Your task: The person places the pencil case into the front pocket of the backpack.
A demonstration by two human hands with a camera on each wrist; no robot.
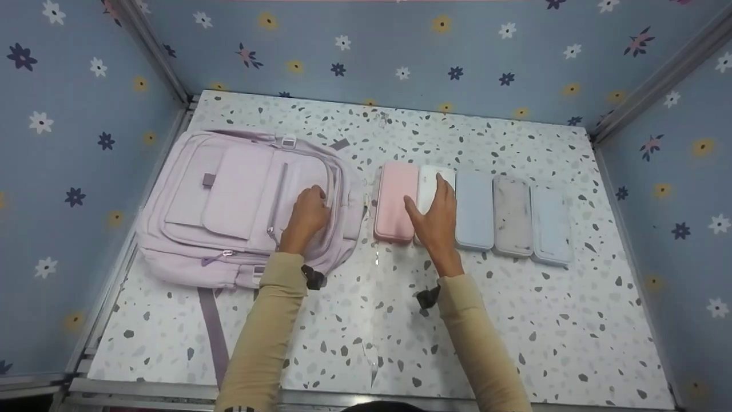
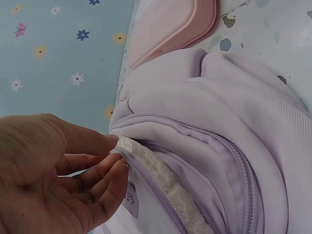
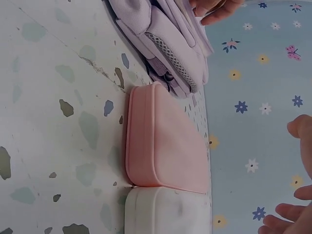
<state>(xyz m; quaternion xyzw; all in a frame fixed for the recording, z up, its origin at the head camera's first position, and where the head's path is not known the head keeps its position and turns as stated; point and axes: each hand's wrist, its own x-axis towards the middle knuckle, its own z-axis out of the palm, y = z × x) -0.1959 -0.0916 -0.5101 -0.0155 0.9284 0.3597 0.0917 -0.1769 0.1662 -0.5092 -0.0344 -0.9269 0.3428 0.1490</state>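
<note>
A lilac backpack (image 1: 237,186) lies on the left of the table. With thumb and fingertips, my left hand (image 1: 309,214) pinches the edge of its unzipped pocket (image 2: 168,183), holding it away from the bag; the left wrist view shows the gap behind that edge. My right hand (image 1: 437,223) hovers over a white case (image 1: 426,178), thumb and fingers spread, nothing in its grasp. Immediately left of the white case sits a pink case (image 1: 396,197), which the right wrist view shows apart from the hand. The hand hides the lower part of the white case.
Right of the white case, a blue case (image 1: 475,212), a speckled grey case (image 1: 512,217) and a pale blue case (image 1: 551,226) continue the row. A purple strap (image 1: 213,332) trails to the table's front edge. Flower-patterned walls (image 1: 377,51) enclose the back and sides.
</note>
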